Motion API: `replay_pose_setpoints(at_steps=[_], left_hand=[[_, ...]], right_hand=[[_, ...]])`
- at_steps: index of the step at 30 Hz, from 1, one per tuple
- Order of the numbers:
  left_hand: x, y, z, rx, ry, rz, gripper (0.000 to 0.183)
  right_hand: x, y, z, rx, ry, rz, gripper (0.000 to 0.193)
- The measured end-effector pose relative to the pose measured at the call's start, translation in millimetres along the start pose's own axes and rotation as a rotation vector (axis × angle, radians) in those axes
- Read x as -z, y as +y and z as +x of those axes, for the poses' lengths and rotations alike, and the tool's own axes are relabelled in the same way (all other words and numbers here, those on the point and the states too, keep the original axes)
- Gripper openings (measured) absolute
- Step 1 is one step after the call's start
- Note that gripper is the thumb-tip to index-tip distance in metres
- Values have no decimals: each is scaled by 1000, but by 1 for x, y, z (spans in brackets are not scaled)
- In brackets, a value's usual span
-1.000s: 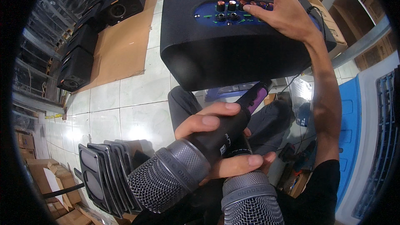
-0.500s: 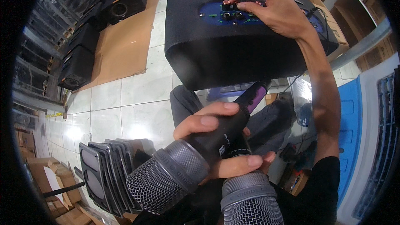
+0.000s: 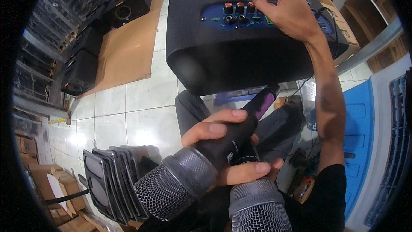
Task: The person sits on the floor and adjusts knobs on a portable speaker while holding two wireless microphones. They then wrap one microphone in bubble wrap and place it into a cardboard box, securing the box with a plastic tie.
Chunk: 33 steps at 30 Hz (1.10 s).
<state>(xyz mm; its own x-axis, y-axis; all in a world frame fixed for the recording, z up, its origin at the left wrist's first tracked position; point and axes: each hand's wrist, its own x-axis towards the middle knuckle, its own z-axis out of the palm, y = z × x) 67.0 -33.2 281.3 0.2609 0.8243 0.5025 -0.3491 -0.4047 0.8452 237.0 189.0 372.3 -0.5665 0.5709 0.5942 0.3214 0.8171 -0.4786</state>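
Note:
My left hand (image 3: 227, 146) is wrapped round two black microphones with silver mesh heads. The larger microphone (image 3: 223, 144) slants up to the right and shows a purple band near its tail. The second microphone (image 3: 259, 206) points its mesh head downward, its handle mostly hidden behind my fingers. At the top, my right hand (image 3: 283, 8) hovers over the control panel (image 3: 214, 20) of a big black speaker (image 3: 240, 56). Its thumb and fingertips are apart, the thumb beside the rightmost of three copper-topped knobs (image 3: 240, 7); I cannot tell whether it touches.
Several speaker grilles (image 3: 109, 180) lean together at lower left. A row of black speakers (image 3: 81, 60) stands by cardboard (image 3: 124, 51) on the tiled floor. Opened cardboard boxes (image 3: 56, 189) lie at far left. A blue and white plastic unit (image 3: 358, 124) is on the right.
My right hand has come off the knobs and shifted slightly right, uncovering three of them. My left hand keeps its hold on both microphones, nearly still.

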Motion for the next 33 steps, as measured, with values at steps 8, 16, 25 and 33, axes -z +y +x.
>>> replay_pose_setpoints(at_steps=[8,16,25,33], left_hand=[[-7,-2,1,-20,35,-49,94],[-8,8,2,133,57,-65,88],[-13,-8,2,-38,147,-136,81],[-13,-7,1,-39,156,-139,80]], right_hand=[[2,-5,-3,-76,131,-29,18],[-1,-4,0,-71,172,-23,14],[2,-9,2,83,-95,-142,24],[1,-14,3,-48,-148,55,28]])
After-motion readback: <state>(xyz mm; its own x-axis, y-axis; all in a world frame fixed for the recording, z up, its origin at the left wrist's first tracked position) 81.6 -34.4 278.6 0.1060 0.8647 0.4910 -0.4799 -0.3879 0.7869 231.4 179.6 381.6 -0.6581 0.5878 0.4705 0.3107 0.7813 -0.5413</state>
